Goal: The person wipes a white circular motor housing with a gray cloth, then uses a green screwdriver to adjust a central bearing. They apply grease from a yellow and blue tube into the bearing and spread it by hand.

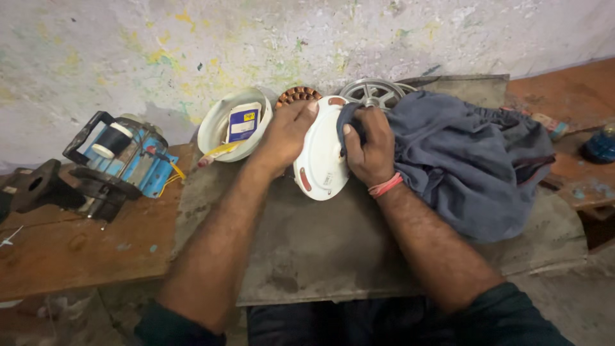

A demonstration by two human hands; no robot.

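A round white motor cover [320, 160] stands tilted on edge on the grey metal sheet [307, 250] near the wall. My left hand [286, 134] grips its left rim and top. My right hand [369, 146], with a pink band at the wrist, presses a bunched corner of a grey-blue cloth [467, 160] against the cover's right side. The remainder of the cloth lies heaped to the right. Behind the cover a copper-wound stator [297, 96] peeks out.
A second white cover [234, 122] with a blue label leans on the stained wall. A grey spoked metal wheel [371, 91] lies behind the cloth. A blue pump motor [122, 160] and a dark cast part [38, 186] sit on the wooden board at left.
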